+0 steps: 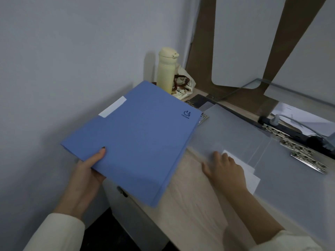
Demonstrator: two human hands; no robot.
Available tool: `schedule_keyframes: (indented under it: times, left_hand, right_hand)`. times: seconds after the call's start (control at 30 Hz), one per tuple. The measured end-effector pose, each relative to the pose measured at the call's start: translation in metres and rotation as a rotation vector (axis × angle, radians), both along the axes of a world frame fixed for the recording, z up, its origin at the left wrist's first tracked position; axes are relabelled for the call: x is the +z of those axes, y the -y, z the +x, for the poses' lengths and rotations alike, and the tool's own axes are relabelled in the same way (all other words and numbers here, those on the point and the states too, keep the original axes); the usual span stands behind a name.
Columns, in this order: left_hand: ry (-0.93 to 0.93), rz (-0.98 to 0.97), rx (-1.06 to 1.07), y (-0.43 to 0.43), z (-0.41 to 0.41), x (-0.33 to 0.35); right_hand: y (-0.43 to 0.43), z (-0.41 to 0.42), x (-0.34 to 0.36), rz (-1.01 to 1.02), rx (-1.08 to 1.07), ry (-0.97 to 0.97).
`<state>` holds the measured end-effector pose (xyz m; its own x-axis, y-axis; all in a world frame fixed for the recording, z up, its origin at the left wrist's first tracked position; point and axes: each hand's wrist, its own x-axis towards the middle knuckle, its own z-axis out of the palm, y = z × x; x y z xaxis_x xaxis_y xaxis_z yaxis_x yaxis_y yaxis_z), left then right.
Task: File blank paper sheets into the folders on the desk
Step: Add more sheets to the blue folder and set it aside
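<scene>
A closed blue folder (137, 140) with a white label strip hangs tilted over the desk's left end. My left hand (88, 171) grips its near left corner, thumb on the cover. To the right, open folders (241, 134) lie flat on the desk with their pale inner covers up and metal clips (306, 156) showing. My right hand (226, 171) rests on the near edge of one open folder, fingers bent down onto it beside a white paper sheet (248, 174). Whether it holds the sheet is unclear.
A pale yellow bottle (165, 71) and a printed cloth bag (183, 87) stand at the desk's back left corner. A black power strip with a plugged cable (279, 122) lies at the back right under a glass shelf. The wooden desk (190, 205) ends just left of the blue folder.
</scene>
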<state>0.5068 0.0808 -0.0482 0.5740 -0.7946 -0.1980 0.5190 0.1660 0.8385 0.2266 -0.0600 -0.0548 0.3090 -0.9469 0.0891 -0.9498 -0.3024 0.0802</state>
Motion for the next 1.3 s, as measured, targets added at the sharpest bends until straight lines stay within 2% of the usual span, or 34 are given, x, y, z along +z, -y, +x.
schedule_keyframes:
  times: [0.1,0.33,0.5,0.67,0.77,0.87,1.07,1.23,1.3]
  left_hand:
    - [0.013,-0.022,0.000,-0.002,0.002,0.002]
    - [-0.031,-0.031,0.018,-0.006,0.002,-0.002]
    - [-0.034,0.010,-0.004,-0.012,0.007,-0.005]
    - [0.003,0.089,-0.033,-0.020,0.009,-0.016]
    - [0.045,0.084,-0.009,-0.025,0.014,-0.016]
    - [0.018,0.048,0.055,-0.033,0.025,-0.015]
    - [0.004,-0.011,0.048,-0.041,0.029,-0.011]
    - [-0.007,-0.042,-0.096,-0.003,-0.011,-0.002]
    - [-0.017,-0.047,-0.160,0.019,-0.032,0.002]
  right_hand:
    - [0.000,0.003,-0.001,-0.040,0.026,-0.066]
    - [0.002,0.002,-0.002,-0.154,0.190,-0.022]
    - [0.003,0.006,-0.002,-0.096,0.073,-0.235]
    - [0.000,0.009,0.010,-0.012,0.108,-0.253]
    - [-0.001,0.005,0.018,0.023,0.089,-0.200]
    - [-0.002,0.002,0.027,-0.041,0.040,-0.114]
    - [-0.017,-0.018,0.048,-0.061,-0.103,0.291]
    - [-0.032,-0.028,0.059,-0.100,-0.159,0.390]
    - [-0.035,-0.033,0.058,-0.105,-0.118,0.333]
